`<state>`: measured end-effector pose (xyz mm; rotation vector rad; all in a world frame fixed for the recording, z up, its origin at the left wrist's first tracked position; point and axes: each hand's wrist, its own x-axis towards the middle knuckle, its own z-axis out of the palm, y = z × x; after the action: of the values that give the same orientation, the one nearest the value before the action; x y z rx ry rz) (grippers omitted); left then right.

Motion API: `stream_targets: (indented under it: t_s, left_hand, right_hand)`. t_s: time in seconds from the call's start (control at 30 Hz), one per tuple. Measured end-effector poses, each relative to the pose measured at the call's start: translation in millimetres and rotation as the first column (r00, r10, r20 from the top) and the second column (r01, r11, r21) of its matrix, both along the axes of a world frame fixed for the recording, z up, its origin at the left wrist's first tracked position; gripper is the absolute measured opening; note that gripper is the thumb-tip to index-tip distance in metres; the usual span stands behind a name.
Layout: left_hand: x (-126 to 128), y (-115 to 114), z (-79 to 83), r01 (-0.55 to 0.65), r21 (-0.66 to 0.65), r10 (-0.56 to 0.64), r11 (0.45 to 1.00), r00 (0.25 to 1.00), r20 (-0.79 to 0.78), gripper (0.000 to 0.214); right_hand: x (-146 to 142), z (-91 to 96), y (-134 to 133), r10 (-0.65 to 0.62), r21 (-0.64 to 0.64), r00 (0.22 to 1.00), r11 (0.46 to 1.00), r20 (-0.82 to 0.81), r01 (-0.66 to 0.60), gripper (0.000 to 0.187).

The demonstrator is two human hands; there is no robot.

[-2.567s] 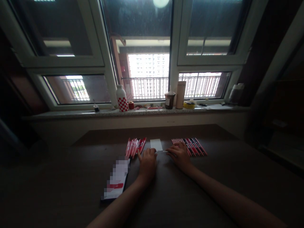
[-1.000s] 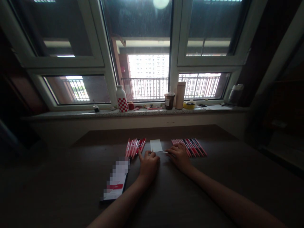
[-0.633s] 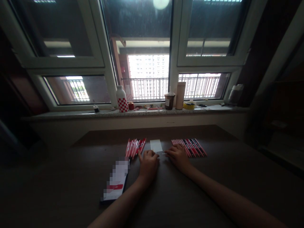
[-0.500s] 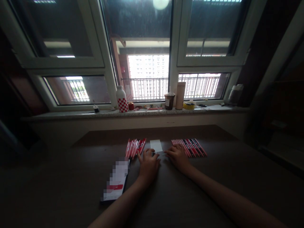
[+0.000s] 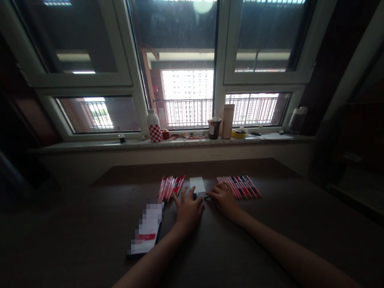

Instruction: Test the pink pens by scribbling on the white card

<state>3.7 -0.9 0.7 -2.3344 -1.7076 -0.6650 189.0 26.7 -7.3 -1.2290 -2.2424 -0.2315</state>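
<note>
My left hand (image 5: 188, 211) rests low over the table, thumb and index close together and the other fingers spread. A small dark piece (image 5: 195, 196) shows by its fingertips; its kind is too small to tell. My right hand (image 5: 224, 200) faces it, fingers drawn together around another small dark bit (image 5: 206, 197) at the tips. Just beyond lies a white card (image 5: 197, 184), flat on the table. A row of red and pink pens (image 5: 171, 187) lies left of the card, and a second row of red, pink and black pens (image 5: 242, 187) lies beside my right hand.
A dark-edged, phone-like slab (image 5: 146, 230) with a blurred face lies left of my left forearm on the brown table (image 5: 99, 216). On the windowsill (image 5: 90, 146) stand a checkered bottle (image 5: 155, 126), a drink cup (image 5: 214, 129), a tan cylinder (image 5: 228, 121) and yellow tape (image 5: 238, 133).
The left fingers have spread and shifted slightly, showing more of the dark piece beside them. A dark bit now shows at my right fingertips. The pens and card lie as before.
</note>
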Motion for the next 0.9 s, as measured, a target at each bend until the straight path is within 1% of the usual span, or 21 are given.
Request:
stream_targets:
  t_s: [0.1, 0.3, 0.5, 0.7, 0.9]
  left_hand:
    - [-0.1, 0.2, -1.1, -0.001, -0.002, 0.001, 1.000, 1.000, 0.007, 0.024]
    - [0.7, 0.0, -3.0, 0.000, 0.052, 0.000, 0.999, 1.000, 0.007, 0.025]
    - [0.5, -0.1, -2.1, 0.004, 0.048, -0.004, 0.999, 1.000, 0.014, 0.024]
    - [0.4, 0.3, -3.1, 0.009, 0.063, -0.011, 0.998, 1.000, 0.027, 0.021]
    - [1.2, 1.0, 0.9, 0.011, 0.064, -0.014, 0.998, 0.998, 0.057, 0.017]
  right_hand:
    - [-0.4, 0.7, -0.4, 0.000, -0.006, 1.000, 1.000, -0.005, 0.000, 0.030]
    - [-1.0, 0.4, 0.3, 0.005, -0.001, 1.000, 1.000, -0.015, -0.005, 0.027]
    - [-0.1, -0.9, 1.4, 0.011, 0.007, 1.000, 1.000, -0.029, -0.011, 0.026]
    - [-0.9, -0.7, 0.4, -0.007, -0.002, 0.999, 1.000, -0.052, 0.007, 0.025]
    - [-0.7, -1.1, 1.7, 0.014, 0.013, 0.996, 1.000, -0.092, -0.013, 0.022]
